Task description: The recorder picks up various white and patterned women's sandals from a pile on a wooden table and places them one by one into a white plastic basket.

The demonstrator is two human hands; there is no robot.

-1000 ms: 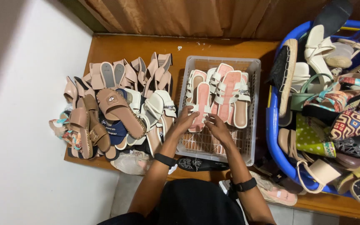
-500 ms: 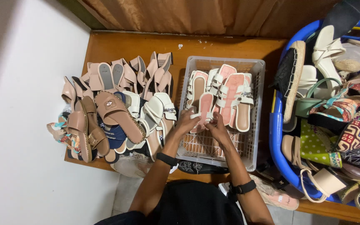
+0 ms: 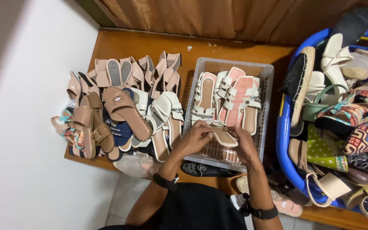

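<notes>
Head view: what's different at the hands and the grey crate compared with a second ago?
Both hands, left hand and right hand, have drawn back slightly toward the near end of the grey crate, and the pale sandal they grip now lies flatter across it. Nothing was let go. The sandals stacked in the crate, the pile on the left and the blue tub stayed put.

No labels, signs or screens that I can see; no packages either, just loose footwear, nothing boxed or wrapped.

free: bare wooden table behind | blocked: sandal pile left, blue tub right, probably
</notes>
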